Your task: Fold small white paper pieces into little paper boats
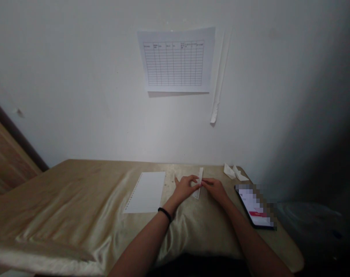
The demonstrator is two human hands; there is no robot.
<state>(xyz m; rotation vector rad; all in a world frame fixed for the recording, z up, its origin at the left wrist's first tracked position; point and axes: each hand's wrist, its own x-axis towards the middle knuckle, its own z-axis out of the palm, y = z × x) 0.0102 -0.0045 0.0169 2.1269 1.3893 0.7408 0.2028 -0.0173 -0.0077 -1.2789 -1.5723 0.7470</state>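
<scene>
On the left of the cloth-covered desk [82, 192], I see a blank white sheet [147, 192] lying flat, its row of holes along the left side and its long side leaning rightward at the far end. Just beside it, the left forearm slants in from the near edge up and to the right, a black band [164, 214] at the wrist. The left hand [186, 186] is turned back-up, one finger sticking out toward the sheet, while the thumb and forefinger reach right, their grip closed on a narrow folded paper [201, 174]. That paper is at the middle of the desk, between the two hands; its long axis runs almost straight away from the person, the far end tipped slightly right. The right forearm slants up and to the left, and the right hand [215, 188] brings thumb and forefinger together, pinching the paper's right edge opposite the left fingertips. Farther right, two small folded paper pieces [229, 171] rest near the back corner, with a lit phone [254, 207] nearer the person.
</scene>
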